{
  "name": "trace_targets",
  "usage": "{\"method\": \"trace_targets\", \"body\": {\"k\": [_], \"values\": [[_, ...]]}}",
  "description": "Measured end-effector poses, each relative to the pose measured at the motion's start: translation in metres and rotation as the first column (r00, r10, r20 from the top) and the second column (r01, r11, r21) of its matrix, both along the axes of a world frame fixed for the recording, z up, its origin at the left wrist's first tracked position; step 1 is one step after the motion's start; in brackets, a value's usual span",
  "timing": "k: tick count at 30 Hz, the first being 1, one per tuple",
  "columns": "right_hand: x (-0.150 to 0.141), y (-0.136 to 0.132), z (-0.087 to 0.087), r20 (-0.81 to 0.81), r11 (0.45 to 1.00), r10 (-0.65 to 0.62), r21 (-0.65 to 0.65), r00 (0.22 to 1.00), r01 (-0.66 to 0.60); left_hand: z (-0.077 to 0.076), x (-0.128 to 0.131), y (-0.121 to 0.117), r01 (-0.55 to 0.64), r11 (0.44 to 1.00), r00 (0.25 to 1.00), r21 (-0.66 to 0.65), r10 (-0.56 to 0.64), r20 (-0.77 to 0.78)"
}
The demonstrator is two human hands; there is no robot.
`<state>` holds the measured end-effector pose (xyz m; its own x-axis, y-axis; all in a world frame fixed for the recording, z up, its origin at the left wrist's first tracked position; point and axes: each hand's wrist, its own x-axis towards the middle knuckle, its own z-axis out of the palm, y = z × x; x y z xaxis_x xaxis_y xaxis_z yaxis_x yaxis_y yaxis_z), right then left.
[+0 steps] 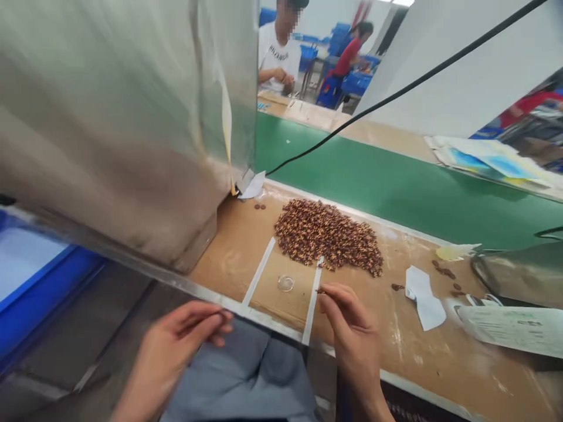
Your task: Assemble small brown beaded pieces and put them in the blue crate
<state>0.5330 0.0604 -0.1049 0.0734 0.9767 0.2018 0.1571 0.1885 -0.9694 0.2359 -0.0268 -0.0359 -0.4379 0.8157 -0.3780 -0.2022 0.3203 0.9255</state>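
Note:
A heap of several small brown parts (328, 235) lies on the brown worktop (396, 346). My right hand (352, 334) rests on the worktop just below the heap, fingers pinched on one small brown part at its fingertips. A small clear round lens-like disc (285, 283) lies between two white tape strips (258, 272), left of that hand. My left hand (185, 340) hovers over my lap at the table's front edge, fingers drawn together; whether anything is in them I cannot make out.
A large grey covered box (123, 117) stands at the left. A black cable (396, 94) runs over a green belt (396, 187). White paper scraps (422, 296) and printed sheets (514, 328) lie to the right. Other people work at benches behind.

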Motion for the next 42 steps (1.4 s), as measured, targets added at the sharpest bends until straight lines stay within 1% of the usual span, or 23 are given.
{"method": "trace_targets", "body": {"k": [1, 3, 5, 6, 8, 10, 13, 15, 17, 20, 21, 23, 25, 26, 28, 30, 31, 32, 34, 35, 37, 40, 42], "values": [[-0.009, -0.012, 0.004, -0.072, 0.996, 0.039, -0.074, 0.997, -0.044, -0.009, 0.011, -0.001, 0.023, 1.000, 0.997, -0.007, -0.022, 0.073], [-0.024, -0.033, 0.009, -0.223, 0.971, 0.084, -0.200, 0.971, -0.130, -0.025, 0.032, 0.006, 0.070, 0.997, 0.978, 0.033, -0.075, 0.197], [-0.034, -0.046, 0.012, -0.354, 0.943, 0.098, -0.267, 0.930, -0.200, -0.034, 0.049, 0.015, 0.093, 0.992, 0.962, 0.085, -0.111, 0.250], [-0.037, -0.049, 0.013, -0.394, 0.934, 0.114, -0.271, 0.912, -0.233, -0.036, 0.054, 0.018, 0.099, 0.990, 0.960, 0.102, -0.122, 0.252], [-0.041, -0.050, 0.017, -0.428, 0.932, 0.158, -0.234, 0.890, -0.278, -0.036, 0.059, 0.023, 0.118, 0.985, 0.961, 0.129, -0.146, 0.234], [-0.044, -0.048, 0.022, -0.419, 0.931, 0.209, -0.192, 0.883, -0.312, -0.033, 0.059, 0.023, 0.156, 0.977, 0.962, 0.146, -0.184, 0.202], [-0.046, -0.046, 0.029, -0.390, 0.923, 0.254, -0.176, 0.885, -0.342, -0.028, 0.059, 0.020, 0.216, 0.964, 0.960, 0.154, -0.238, 0.150], [-0.048, -0.048, 0.032, -0.348, 0.930, 0.259, -0.160, 0.901, -0.330, -0.027, 0.060, 0.018, 0.226, 0.962, 0.959, 0.153, -0.248, 0.137], [-0.049, -0.050, 0.032, -0.259, 0.954, 0.245, -0.108, 0.934, -0.280, -0.029, 0.064, 0.016, 0.220, 0.964, 0.956, 0.151, -0.244, 0.164], [-0.049, -0.054, 0.031, -0.029, 0.975, 0.214, 0.068, 0.976, -0.212, -0.033, 0.071, 0.013, 0.178, 0.974, 0.925, 0.142, -0.215, 0.314], [-0.049, -0.054, 0.030, 0.055, 0.967, 0.200, 0.147, 0.978, -0.206, -0.034, 0.074, 0.012, 0.156, 0.979, 0.902, 0.133, -0.196, 0.383], [-0.049, -0.056, 0.027, 0.206, 0.926, 0.172, 0.300, 0.963, -0.230, -0.036, 0.078, 0.009, 0.112, 0.989, 0.845, 0.099, -0.147, 0.514], [-0.050, -0.057, 0.024, 0.305, 0.877, 0.140, 0.403, 0.942, -0.261, -0.038, 0.081, 0.008, 0.083, 0.995, 0.788, 0.050, -0.097, 0.608], [-0.050, -0.057, 0.022, 0.334, 0.860, 0.135, 0.429, 0.933, -0.278, -0.039, 0.082, 0.008, 0.072, 0.997, 0.761, 0.029, -0.074, 0.645], [-0.048, -0.057, 0.022, 0.348, 0.847, 0.165, 0.430, 0.923, -0.313, -0.043, 0.080, 0.010, 0.052, 0.998, 0.711, 0.020, -0.051, 0.702], [-0.042, -0.056, 0.022, 0.308, 0.869, 0.195, 0.386, 0.931, -0.310, -0.048, 0.075, 0.012, 0.048, 0.997, 0.671, 0.066, -0.081, 0.737], [-0.036, -0.053, 0.023, 0.285, 0.893, 0.175, 0.356, 0.942, -0.274, -0.051, 0.073, 0.013, 0.054, 0.994, 0.655, 0.099, -0.110, 0.747], [-0.029, -0.050, 0.023, 0.270, 0.922, 0.123, 0.325, 0.955, -0.210, -0.053, 0.069, 0.014, 0.065, 0.989, 0.642, 0.131, -0.142, 0.754], [-0.011, -0.040, 0.021, 0.303, 0.960, -0.017, 0.270, 0.953, -0.069, -0.056, 0.064, 0.016, 0.101, 0.979, 0.614, 0.176, -0.201, 0.763], [-0.001, -0.034, 0.019, 0.348, 0.967, -0.068, 0.252, 0.935, -0.023, -0.056, 0.061, 0.016, 0.119, 0.975, 0.601, 0.188, -0.222, 0.768], [0.017, -0.022, 0.013, 0.443, 0.970, -0.120, 0.242, 0.888, 0.010, -0.057, 0.057, 0.017, 0.145, 0.968, 0.575, 0.206, -0.252, 0.778], [0.035, -0.008, 0.000, 0.541, 0.965, -0.160, 0.261, 0.826, 0.016, -0.057, 0.054, 0.020, 0.158, 0.959, 0.547, 0.234, -0.282, 0.788], [0.040, -0.004, -0.007, 0.572, 0.966, -0.150, 0.260, 0.807, -0.004, -0.058, 0.053, 0.022, 0.157, 0.957, 0.537, 0.244, -0.290, 0.792]]}}
